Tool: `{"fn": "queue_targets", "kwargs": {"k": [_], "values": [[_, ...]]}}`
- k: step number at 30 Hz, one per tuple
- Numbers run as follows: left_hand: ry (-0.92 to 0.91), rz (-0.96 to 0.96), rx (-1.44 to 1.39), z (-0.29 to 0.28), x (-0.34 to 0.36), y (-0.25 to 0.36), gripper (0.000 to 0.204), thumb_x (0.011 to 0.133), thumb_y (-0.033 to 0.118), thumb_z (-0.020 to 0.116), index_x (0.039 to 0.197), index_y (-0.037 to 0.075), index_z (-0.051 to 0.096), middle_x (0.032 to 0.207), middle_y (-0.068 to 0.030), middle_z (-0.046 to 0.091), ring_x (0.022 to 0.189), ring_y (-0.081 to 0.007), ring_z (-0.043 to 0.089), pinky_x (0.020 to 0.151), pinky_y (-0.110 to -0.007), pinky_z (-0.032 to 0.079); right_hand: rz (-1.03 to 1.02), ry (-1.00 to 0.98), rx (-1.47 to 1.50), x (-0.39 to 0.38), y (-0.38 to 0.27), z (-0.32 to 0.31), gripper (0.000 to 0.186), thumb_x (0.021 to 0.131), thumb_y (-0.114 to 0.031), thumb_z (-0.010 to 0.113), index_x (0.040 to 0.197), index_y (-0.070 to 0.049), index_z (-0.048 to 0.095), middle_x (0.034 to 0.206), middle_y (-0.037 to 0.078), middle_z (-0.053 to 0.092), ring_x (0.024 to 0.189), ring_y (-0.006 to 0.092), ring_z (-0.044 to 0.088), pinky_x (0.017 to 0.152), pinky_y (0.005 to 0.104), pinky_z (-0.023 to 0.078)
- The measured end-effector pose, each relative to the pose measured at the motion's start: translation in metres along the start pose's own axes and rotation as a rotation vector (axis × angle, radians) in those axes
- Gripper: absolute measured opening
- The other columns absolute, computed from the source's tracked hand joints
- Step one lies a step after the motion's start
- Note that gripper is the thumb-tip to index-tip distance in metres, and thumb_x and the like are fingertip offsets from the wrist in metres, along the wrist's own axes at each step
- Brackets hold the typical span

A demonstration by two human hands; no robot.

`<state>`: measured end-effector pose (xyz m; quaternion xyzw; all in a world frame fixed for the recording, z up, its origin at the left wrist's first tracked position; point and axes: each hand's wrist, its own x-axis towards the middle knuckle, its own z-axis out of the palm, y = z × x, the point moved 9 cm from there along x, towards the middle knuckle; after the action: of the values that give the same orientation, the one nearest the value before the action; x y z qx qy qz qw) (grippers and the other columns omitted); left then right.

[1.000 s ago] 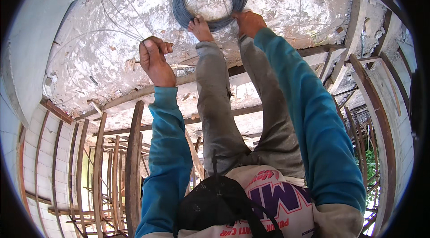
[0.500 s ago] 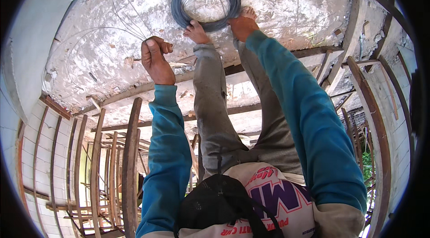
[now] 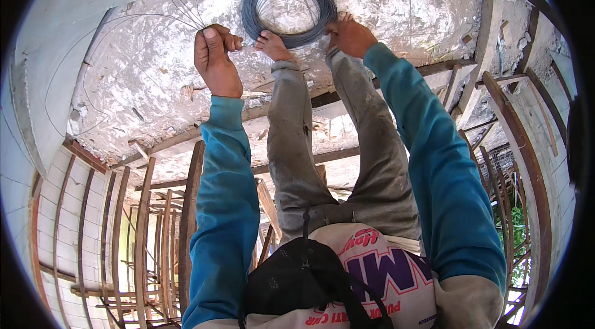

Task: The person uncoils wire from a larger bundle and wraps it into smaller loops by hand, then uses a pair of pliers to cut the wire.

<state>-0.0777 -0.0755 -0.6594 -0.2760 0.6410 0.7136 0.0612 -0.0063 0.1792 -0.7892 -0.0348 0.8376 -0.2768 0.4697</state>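
Observation:
A thick coil of dark grey wire point(image 3: 251, 4) lies on the surface by my bare feet. My left hand point(image 3: 217, 59), to the left of the coil, is closed in a pinch on several thin wire strands point(image 3: 180, 4). From that pinch the strands fan out up and to the left, one in a long arc. At the coil's lower right edge, beside my right foot, my right hand point(image 3: 353, 38) has its fingers bent together. Whatever its fingertips hold, if anything, is too small to make out.
My feet rest on a rough, pale, stained concrete surface point(image 3: 384, 19). Wooden beams point(image 3: 260, 111) run along its near edge, and several upright timber posts point(image 3: 189, 205) stand below at the left. A pale wall point(image 3: 68, 31) rises on the left; curved-looking beams point(image 3: 520, 137) are at the right.
My right hand has shifted right, from over the coil's lower rim to just beside it. The left hand has risen a little in view, still pinching the strands, which have swung slightly.

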Motion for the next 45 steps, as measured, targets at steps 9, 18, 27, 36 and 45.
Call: {"fn": "queue_targets", "kwargs": {"k": [9,18,27,36,45], "values": [[-0.077,0.033,-0.128,0.009,0.021,0.033,0.031,0.096,0.031,0.045,0.085,0.003,0.050,0.066,-0.0022,0.041,0.064,-0.0154,0.041,0.069,-0.034,0.043,0.059,0.124,0.138,-0.017,0.000,-0.028,0.026,0.085,-0.021,0.047,0.105,-0.016,0.063,0.100,0.014,0.064,0.092,0.0331,0.061,0.082,0.0414,0.048],[-0.103,0.064,-0.138,0.000,0.038,0.030,0.033,0.096,0.032,0.045,0.087,0.001,0.052,0.065,-0.0023,0.040,0.065,-0.0152,0.042,0.070,-0.034,0.044,0.156,0.297,0.020,0.012,0.012,-0.041,0.022,0.088,-0.025,0.047,0.103,-0.022,0.062,0.092,0.015,0.065,0.085,0.0349,0.062,0.074,0.0435,0.050],[-0.107,0.067,-0.120,0.002,0.057,0.039,0.033,0.096,0.032,0.046,0.089,0.000,0.053,0.065,-0.0030,0.043,0.066,-0.0161,0.045,0.073,-0.035,0.045,0.032,0.338,-0.027,0.027,0.012,-0.070,0.021,0.089,-0.025,0.048,0.103,-0.020,0.063,0.088,0.016,0.065,0.082,0.0369,0.061,0.071,0.0435,0.049],[-0.073,0.044,-0.118,0.001,0.059,0.051,0.033,0.094,0.033,0.049,0.090,0.001,0.053,0.065,-0.0031,0.044,0.066,-0.0171,0.046,0.071,-0.037,0.045,0.024,0.204,-0.005,0.009,0.018,-0.086,0.021,0.093,-0.022,0.047,0.107,-0.016,0.062,0.091,0.016,0.064,0.081,0.0326,0.063,0.071,0.0393,0.049],[-0.142,-0.076,-0.251,0.028,0.014,0.025,0.031,0.095,0.032,0.047,0.090,0.002,0.053,0.064,-0.0024,0.044,0.065,-0.0157,0.045,0.069,-0.034,0.044,0.040,-0.111,-0.233,0.010,0.013,0.037,0.024,0.086,-0.021,0.045,0.104,-0.016,0.061,0.092,0.017,0.065,0.086,0.0347,0.062,0.074,0.0462,0.049]]}}
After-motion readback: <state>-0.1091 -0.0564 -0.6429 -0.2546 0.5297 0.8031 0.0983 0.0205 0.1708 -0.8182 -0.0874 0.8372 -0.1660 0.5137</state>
